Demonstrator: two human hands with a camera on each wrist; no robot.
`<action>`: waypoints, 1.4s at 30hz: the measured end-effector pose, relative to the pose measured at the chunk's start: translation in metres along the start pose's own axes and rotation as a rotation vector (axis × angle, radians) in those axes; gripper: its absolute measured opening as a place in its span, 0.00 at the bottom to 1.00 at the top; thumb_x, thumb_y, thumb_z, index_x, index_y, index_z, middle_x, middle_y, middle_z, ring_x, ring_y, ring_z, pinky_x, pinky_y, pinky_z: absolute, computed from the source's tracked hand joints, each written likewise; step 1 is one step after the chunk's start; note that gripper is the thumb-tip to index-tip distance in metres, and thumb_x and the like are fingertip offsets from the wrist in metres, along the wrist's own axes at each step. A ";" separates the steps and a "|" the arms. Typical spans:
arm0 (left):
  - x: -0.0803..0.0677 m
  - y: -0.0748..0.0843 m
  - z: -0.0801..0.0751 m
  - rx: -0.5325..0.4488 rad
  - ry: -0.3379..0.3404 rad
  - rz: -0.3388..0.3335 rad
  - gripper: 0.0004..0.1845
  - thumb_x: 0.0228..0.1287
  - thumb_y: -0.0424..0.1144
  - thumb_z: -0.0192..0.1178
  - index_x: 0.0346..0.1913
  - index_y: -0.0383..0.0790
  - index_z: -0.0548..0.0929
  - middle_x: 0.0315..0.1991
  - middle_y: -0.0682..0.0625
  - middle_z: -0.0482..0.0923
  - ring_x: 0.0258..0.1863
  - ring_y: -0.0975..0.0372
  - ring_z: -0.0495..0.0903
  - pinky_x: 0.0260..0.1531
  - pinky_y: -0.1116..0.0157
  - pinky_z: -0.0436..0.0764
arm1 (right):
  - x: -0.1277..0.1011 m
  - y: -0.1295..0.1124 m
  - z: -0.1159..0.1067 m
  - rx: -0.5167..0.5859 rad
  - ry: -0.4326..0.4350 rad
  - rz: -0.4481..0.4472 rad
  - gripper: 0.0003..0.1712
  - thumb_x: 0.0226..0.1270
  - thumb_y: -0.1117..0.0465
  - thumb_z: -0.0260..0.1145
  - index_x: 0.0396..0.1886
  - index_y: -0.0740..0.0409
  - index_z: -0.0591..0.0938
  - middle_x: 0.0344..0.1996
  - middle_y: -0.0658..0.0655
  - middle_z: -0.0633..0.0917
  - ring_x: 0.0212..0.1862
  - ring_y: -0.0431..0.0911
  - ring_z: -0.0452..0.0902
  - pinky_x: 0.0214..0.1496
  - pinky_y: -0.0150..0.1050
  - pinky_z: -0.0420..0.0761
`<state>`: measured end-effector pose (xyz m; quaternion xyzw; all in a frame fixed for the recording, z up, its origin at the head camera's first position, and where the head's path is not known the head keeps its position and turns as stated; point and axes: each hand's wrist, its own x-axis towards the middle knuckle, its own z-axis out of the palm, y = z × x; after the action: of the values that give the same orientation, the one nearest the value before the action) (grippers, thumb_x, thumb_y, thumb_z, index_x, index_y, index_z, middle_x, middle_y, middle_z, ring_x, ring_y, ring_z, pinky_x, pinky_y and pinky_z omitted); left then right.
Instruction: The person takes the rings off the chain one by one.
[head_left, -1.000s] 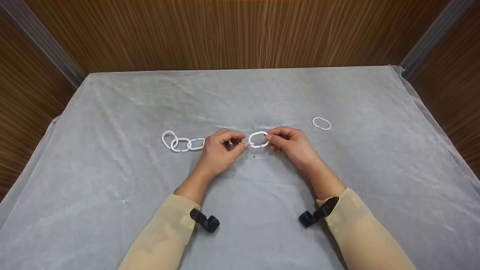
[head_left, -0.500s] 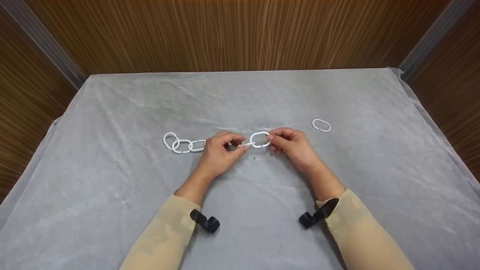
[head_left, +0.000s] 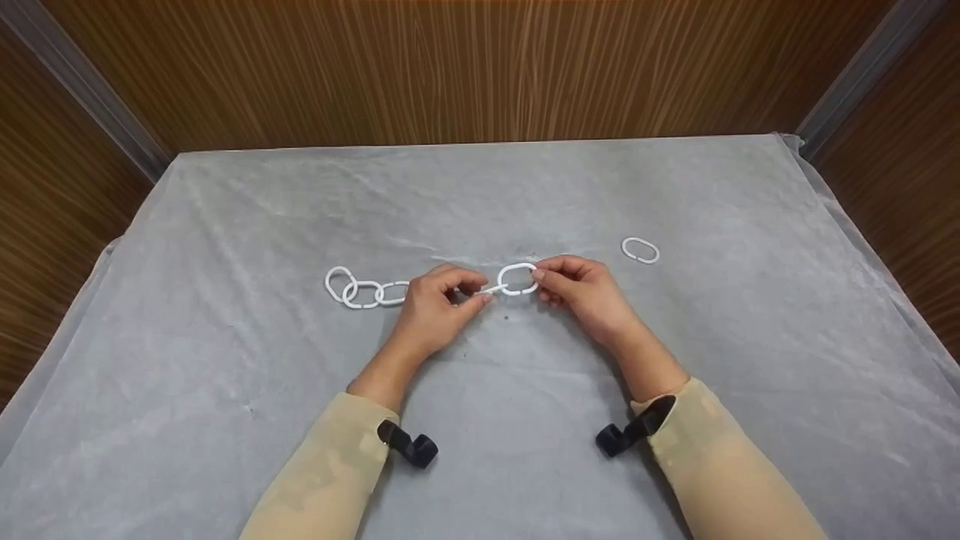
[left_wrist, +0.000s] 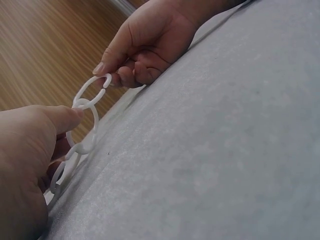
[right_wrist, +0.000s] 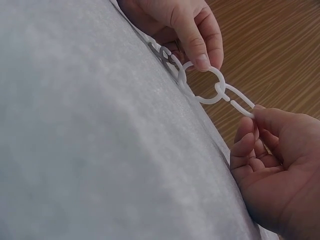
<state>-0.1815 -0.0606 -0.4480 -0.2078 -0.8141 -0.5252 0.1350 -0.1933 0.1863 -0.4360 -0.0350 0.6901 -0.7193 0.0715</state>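
White oval links make up a chain (head_left: 364, 295) whose left part lies on the grey cloth in the head view. My left hand (head_left: 442, 304) pinches one chain link (right_wrist: 221, 75) between thumb and finger, covering part of the chain. With thumb and forefinger my right hand (head_left: 585, 289) holds the right end of another white link (head_left: 517, 266), which has a small gap in its side. In both wrist views this link hooks through the one in my left hand. A loose white link (head_left: 640, 240) lies on the cloth beyond my right hand.
Wrinkled grey cloth (head_left: 225, 450) covers the table. Wood-grained panels (head_left: 480, 67) stand along the back and both sides. A black wrist mount (head_left: 411, 444) sits on the left sleeve, with a matching mount (head_left: 637, 426) on the right.
A second ago the right-hand link's left end was at my left fingertips. Now the link in my left hand shows between the fingertips and it. Both hands have barely moved.
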 end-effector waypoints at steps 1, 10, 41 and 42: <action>0.000 0.000 0.000 0.000 0.002 0.001 0.08 0.60 0.32 0.79 0.42 0.36 0.92 0.36 0.50 0.86 0.34 0.61 0.83 0.37 0.65 0.82 | 0.000 0.000 0.000 -0.003 -0.002 -0.002 0.05 0.73 0.67 0.71 0.44 0.65 0.88 0.27 0.52 0.83 0.29 0.42 0.79 0.35 0.32 0.82; -0.001 -0.001 -0.001 0.013 0.010 0.003 0.05 0.62 0.32 0.77 0.40 0.39 0.94 0.35 0.52 0.87 0.33 0.62 0.81 0.36 0.67 0.79 | 0.000 0.001 0.001 0.002 -0.008 -0.010 0.06 0.73 0.68 0.71 0.45 0.68 0.88 0.27 0.52 0.83 0.28 0.41 0.78 0.33 0.32 0.80; -0.002 -0.002 -0.005 0.019 0.025 -0.004 0.02 0.66 0.31 0.73 0.40 0.36 0.91 0.36 0.50 0.86 0.35 0.62 0.81 0.36 0.67 0.78 | 0.002 0.003 0.003 0.061 -0.025 -0.002 0.03 0.73 0.69 0.68 0.41 0.66 0.87 0.27 0.52 0.83 0.28 0.41 0.79 0.33 0.32 0.79; -0.001 -0.002 -0.005 0.016 0.027 -0.008 0.02 0.66 0.31 0.73 0.40 0.36 0.91 0.35 0.50 0.86 0.35 0.62 0.81 0.36 0.67 0.78 | 0.002 0.003 0.003 0.062 -0.026 -0.002 0.03 0.73 0.69 0.68 0.41 0.66 0.87 0.27 0.52 0.83 0.28 0.41 0.79 0.33 0.32 0.79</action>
<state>-0.1809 -0.0656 -0.4480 -0.1963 -0.8174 -0.5217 0.1454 -0.1945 0.1831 -0.4389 -0.0428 0.6666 -0.7398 0.0805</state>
